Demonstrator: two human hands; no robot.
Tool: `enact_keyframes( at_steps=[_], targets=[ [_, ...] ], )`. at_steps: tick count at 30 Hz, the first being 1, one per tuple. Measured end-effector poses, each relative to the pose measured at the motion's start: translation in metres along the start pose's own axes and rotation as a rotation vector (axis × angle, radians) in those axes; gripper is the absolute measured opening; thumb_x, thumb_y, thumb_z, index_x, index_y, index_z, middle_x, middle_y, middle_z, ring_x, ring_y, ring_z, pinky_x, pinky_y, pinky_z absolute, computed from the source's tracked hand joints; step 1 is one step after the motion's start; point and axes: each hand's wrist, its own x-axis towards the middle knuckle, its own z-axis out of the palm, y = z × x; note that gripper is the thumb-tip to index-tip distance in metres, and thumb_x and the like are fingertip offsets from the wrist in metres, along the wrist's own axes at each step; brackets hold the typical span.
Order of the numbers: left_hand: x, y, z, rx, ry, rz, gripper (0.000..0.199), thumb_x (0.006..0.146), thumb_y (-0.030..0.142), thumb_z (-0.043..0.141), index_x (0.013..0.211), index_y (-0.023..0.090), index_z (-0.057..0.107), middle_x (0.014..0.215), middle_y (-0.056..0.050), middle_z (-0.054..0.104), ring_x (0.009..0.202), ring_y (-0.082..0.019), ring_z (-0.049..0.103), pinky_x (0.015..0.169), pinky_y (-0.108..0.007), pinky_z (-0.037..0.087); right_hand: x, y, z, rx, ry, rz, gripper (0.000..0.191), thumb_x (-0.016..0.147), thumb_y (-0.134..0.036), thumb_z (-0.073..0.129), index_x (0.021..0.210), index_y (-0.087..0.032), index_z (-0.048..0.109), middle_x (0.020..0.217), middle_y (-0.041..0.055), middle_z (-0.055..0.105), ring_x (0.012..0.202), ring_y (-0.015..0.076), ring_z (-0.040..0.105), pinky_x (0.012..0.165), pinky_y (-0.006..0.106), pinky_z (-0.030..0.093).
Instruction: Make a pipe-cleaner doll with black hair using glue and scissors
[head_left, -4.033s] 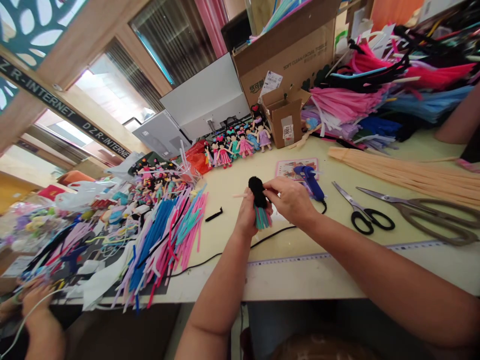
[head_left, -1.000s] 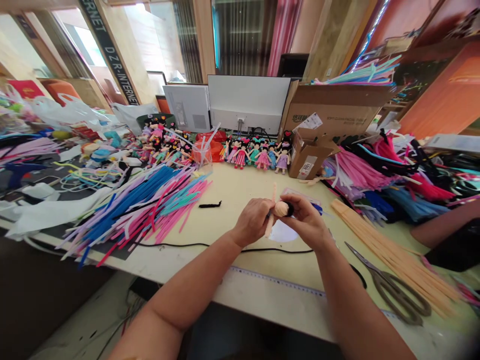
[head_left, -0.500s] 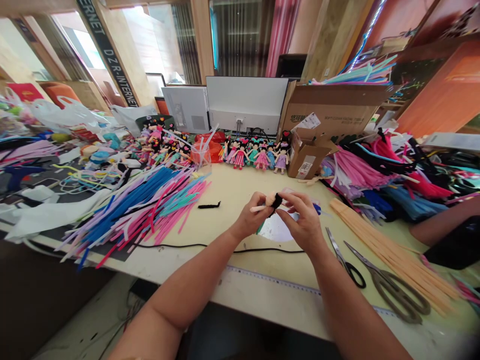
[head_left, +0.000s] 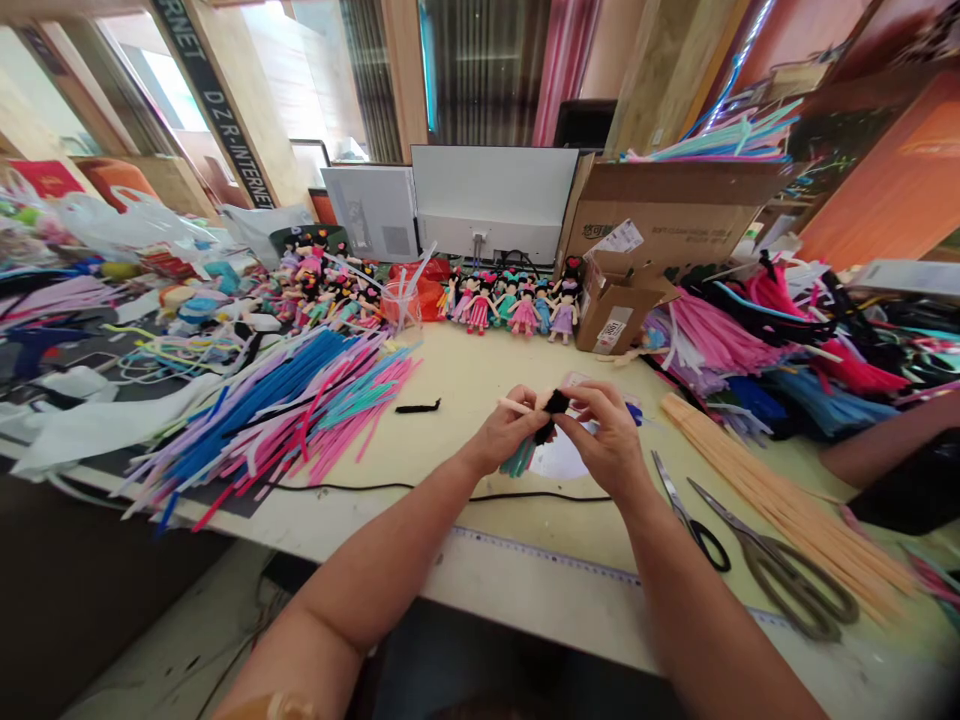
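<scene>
Between my two hands is a small pipe-cleaner doll (head_left: 556, 403) with black fuzzy hair and a pale limb; a teal part hangs below. My left hand (head_left: 504, 432) is closed around its body. With thumb and fingertips my right hand (head_left: 600, 430) pinches the black hair from the other side. Beneath the hands lies a shiny pale sheet (head_left: 559, 460), partly hidden. A short black pipe-cleaner piece (head_left: 418, 407) rests on the table to the left of my hands.
Loose coloured pipe cleaners (head_left: 300, 400) cover the left side. Finished dolls (head_left: 517, 308) stand at the back beside a small cardboard box (head_left: 616, 325). To my right are small scissors (head_left: 694, 525), large scissors (head_left: 787, 575) and peach pipe cleaners (head_left: 757, 490). A black cable (head_left: 435, 490) crosses the front.
The doll has been turned in my hands: its pale head is now mostly hidden, and more of the teal part shows below. Both hands stay in nearly the same place.
</scene>
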Motion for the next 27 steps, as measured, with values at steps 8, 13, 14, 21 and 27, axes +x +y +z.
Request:
enact_keyframes(
  at_steps=[8, 13, 14, 21, 27],
  targets=[
    [-0.001, 0.0019, 0.0009, -0.02, -0.005, -0.053, 0.037, 0.077, 0.045, 0.068, 0.084, 0.018, 0.043, 0.067, 0.001, 0.06, 0.065, -0.013, 0.059, 0.065, -0.028, 0.045, 0.0005, 0.0001, 0.0001, -0.003, -0.018, -0.001, 0.021, 0.081, -0.022, 0.065, 0.102, -0.027, 0.063, 0.1, 0.0044, 0.056, 0.084, 0.0175, 0.056, 0.064, 0.031, 0.052],
    [-0.0005, -0.0006, -0.0007, -0.03, -0.007, -0.064, 0.038, 0.077, 0.045, 0.069, 0.084, 0.018, 0.042, 0.066, 0.001, 0.06, 0.064, -0.013, 0.059, 0.064, -0.028, 0.045, 0.0006, -0.0004, 0.0014, -0.006, -0.019, 0.009, 0.02, 0.081, -0.022, 0.065, 0.1, -0.026, 0.064, 0.1, 0.0046, 0.056, 0.085, 0.0177, 0.056, 0.064, 0.031, 0.052],
    [-0.0002, -0.0011, -0.0011, -0.027, -0.011, -0.065, 0.037, 0.077, 0.044, 0.069, 0.084, 0.018, 0.043, 0.066, 0.001, 0.06, 0.064, -0.013, 0.059, 0.064, -0.028, 0.045, 0.0005, -0.0004, 0.0017, -0.011, -0.018, 0.007, 0.02, 0.081, -0.022, 0.065, 0.1, -0.026, 0.064, 0.101, 0.0047, 0.056, 0.085, 0.0177, 0.056, 0.064, 0.031, 0.052],
    [0.0026, 0.0021, -0.0058, -0.048, 0.025, -0.075, 0.037, 0.076, 0.044, 0.069, 0.082, 0.019, 0.042, 0.066, 0.001, 0.062, 0.063, -0.013, 0.06, 0.064, -0.028, 0.045, 0.0001, 0.0012, 0.0032, 0.035, -0.02, 0.072, 0.031, 0.083, -0.026, 0.064, 0.114, -0.028, 0.062, 0.108, 0.0062, 0.054, 0.087, 0.0172, 0.057, 0.067, 0.032, 0.053],
    [0.0028, 0.0068, -0.0089, -0.091, 0.023, -0.079, 0.035, 0.076, 0.042, 0.068, 0.081, 0.019, 0.042, 0.067, 0.0, 0.063, 0.064, -0.014, 0.06, 0.063, -0.027, 0.044, 0.0002, -0.0035, 0.0, 0.069, 0.032, 0.105, 0.036, 0.085, -0.028, 0.062, 0.121, -0.029, 0.06, 0.114, 0.0067, 0.052, 0.089, 0.0165, 0.057, 0.072, 0.033, 0.053]
  ],
)
